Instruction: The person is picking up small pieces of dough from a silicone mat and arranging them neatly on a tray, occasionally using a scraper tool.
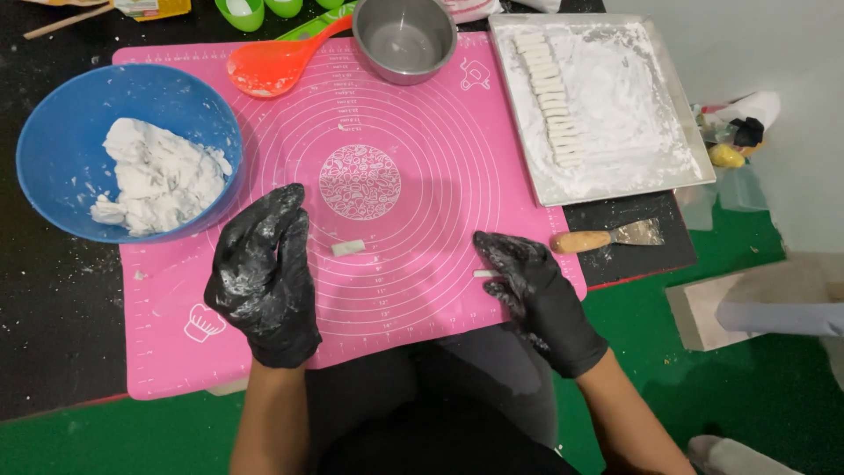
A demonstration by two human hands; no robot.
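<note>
- While neither hand is gripping anything firmly, the left hand [264, 277], in a black dough-smeared glove, is hovering at the lower left of the pink silicone mat [413, 290] with its fingers loosely curled and closing on nothing.
- Just right of its fingertips, a small white dough piece [348, 248] is lying loose on the mat, near the hand but not touching it.
- At the lower right of the mat, the right hand [536, 295], also black-gloved, is resting with fingers spread; its fingertips are touching a second, tinier dough bit [483, 274], pressing or pinching it lightly, and I cannot tell which.
- Judging by this, the shaping of small dough sticks is under way, with one piece formed and another being handled.
- Any move onward would be calling for a gentle pinch, since the dough looks soft and sticky against the gloves.
- Farther out, a wooden-handled scraper [607, 237] is lying just beyond the mat's right edge.
- At the upper right, a floured metal tray [690, 132] is holding a row of finished dough sticks [554, 97].
- At the upper left, a blue bowl [53, 167] is holding the white dough mass [163, 176].
- Along the top, an orange spoon [268, 63] and a steel bowl [404, 40] are sitting on the mat.
</note>
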